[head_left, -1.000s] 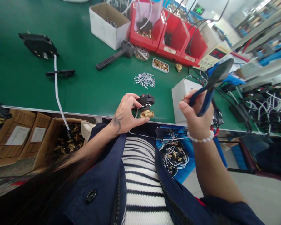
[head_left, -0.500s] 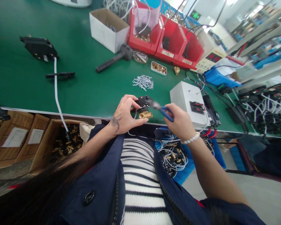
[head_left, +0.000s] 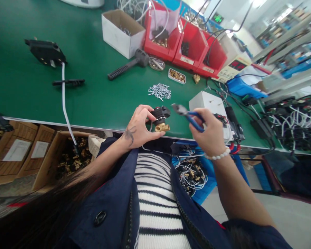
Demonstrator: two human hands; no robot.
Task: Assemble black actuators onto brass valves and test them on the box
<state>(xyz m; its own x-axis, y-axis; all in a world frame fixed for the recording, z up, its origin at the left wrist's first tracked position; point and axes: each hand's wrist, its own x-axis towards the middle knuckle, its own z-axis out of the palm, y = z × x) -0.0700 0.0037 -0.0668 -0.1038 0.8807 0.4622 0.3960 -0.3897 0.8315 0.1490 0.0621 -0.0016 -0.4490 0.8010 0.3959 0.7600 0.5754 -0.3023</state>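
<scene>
At the bench's front edge, my left hand (head_left: 142, 126) grips a valve (head_left: 161, 121) with a black plastic top and a brass body, thumb below and fingers on top. My right hand (head_left: 208, 129) holds blue-handled pliers (head_left: 189, 114) by the grips. Their metal jaws point left, a short way right of the valve's black top and apart from it. A heap of small silver wire clips (head_left: 160, 91) lies on the green bench just beyond the valve.
A black mallet (head_left: 129, 64), a small tray of brass parts (head_left: 176, 75) and red bins (head_left: 162, 48) stand farther back. A grey-white box (head_left: 204, 100) is right of the pliers. Below the edge are a blue crate (head_left: 204, 193) and a cardboard box (head_left: 48, 166).
My right hand has drawn the pliers away from the valve, to the right, and their jaws have come clear of it. My left hand keeps its hold on the valve.
</scene>
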